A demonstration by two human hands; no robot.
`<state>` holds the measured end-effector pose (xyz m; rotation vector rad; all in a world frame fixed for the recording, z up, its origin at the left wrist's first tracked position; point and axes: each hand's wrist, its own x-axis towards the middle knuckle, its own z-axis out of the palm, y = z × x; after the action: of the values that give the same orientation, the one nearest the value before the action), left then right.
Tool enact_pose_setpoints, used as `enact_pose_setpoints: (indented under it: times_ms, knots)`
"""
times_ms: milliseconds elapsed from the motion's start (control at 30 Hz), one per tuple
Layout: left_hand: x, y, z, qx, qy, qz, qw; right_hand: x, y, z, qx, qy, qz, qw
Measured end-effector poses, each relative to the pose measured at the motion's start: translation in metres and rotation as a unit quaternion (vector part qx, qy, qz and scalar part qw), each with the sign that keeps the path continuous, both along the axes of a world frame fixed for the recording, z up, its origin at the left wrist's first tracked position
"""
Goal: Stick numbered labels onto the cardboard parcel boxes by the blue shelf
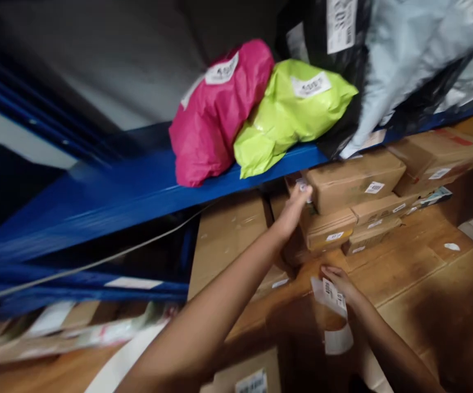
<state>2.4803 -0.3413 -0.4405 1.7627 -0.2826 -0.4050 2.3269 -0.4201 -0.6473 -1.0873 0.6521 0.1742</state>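
Note:
My left hand (pixel 296 209) reaches up under the edge of a blue shelf, at the left end of a cardboard box (pixel 355 177). Its fingers are closed around a small whitish piece at their tips, too blurred to make out. Lower down, my right hand (pixel 340 282) pinches a strip of printed labels (pixel 335 297), which hangs below the fingers with its backing paper. Beside the left hand stands a taller cardboard box (pixel 230 229). A flatter labelled box (pixel 330 229) lies beneath the first one.
On the blue shelf (pixel 138 169) lie a pink bag (pixel 224 120), a lime-green bag (pixel 296 114) and light blue and black bags at the right. A pale cord (pixel 138 245) slants across the left. Another labelled box (pixel 250 376) stands low in front, above a brown cardboard surface (pixel 417 262).

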Motion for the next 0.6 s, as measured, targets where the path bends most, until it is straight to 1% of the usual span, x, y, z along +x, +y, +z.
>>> enact_pose_setpoints:
  times_ms: [33,67,100,167,200,233,267,300,333,367,400,433,500,533,567,600]
  knots:
    - [-0.024,0.020,-0.005,0.005,-0.043,-0.022,0.999,-0.015,0.008,0.005,-0.010,-0.002,-0.009,1.000]
    - [-0.052,0.040,-0.013,0.018,-0.058,-0.039,0.997,-0.029,0.017,0.011,-0.026,-0.010,-0.030,0.999]
    - [-0.083,0.060,-0.022,0.037,-0.048,-0.061,0.996,-0.040,0.028,0.018,-0.045,-0.020,-0.062,0.997]
    - [-0.145,0.095,-0.044,0.072,0.040,-0.109,0.991,-0.057,0.052,0.033,-0.091,-0.034,-0.133,0.986]
    - [-0.171,0.109,-0.056,0.073,0.088,-0.128,0.985,-0.063,0.064,0.041,-0.115,-0.037,-0.154,0.981]
    - [-0.191,0.120,-0.068,0.061,0.121,-0.116,0.984,-0.067,0.076,0.048,-0.139,-0.042,-0.159,0.977]
    - [-0.206,0.130,-0.079,0.056,0.147,-0.093,0.983,-0.069,0.086,0.055,-0.162,-0.053,-0.142,0.975]
    - [-0.216,0.139,-0.088,0.052,0.167,-0.062,0.983,-0.071,0.094,0.061,-0.180,-0.072,-0.104,0.976]
    - [-0.221,0.147,-0.095,0.052,0.187,-0.027,0.981,-0.073,0.100,0.067,-0.193,-0.100,-0.050,0.975]
    - [-0.223,0.155,-0.099,0.053,0.209,0.001,0.977,-0.075,0.103,0.073,-0.200,-0.129,0.019,0.971]
    - [-0.223,0.164,-0.101,0.054,0.232,0.017,0.971,-0.078,0.103,0.078,-0.203,-0.157,0.100,0.961]
    - [-0.224,0.175,-0.101,0.055,0.251,0.020,0.966,-0.081,0.102,0.083,-0.202,-0.176,0.188,0.945]
    - [-0.228,0.201,-0.096,0.063,0.272,-0.006,0.960,-0.091,0.099,0.086,-0.183,-0.182,0.366,0.894]
    - [-0.232,0.215,-0.092,0.071,0.274,-0.035,0.959,-0.099,0.099,0.084,-0.160,-0.170,0.440,0.867]
    - [-0.236,0.230,-0.089,0.081,0.275,-0.075,0.955,-0.109,0.103,0.078,-0.134,-0.154,0.492,0.846]
    - [-0.240,0.245,-0.086,0.090,0.281,-0.125,0.947,-0.121,0.109,0.069,-0.114,-0.138,0.508,0.843]
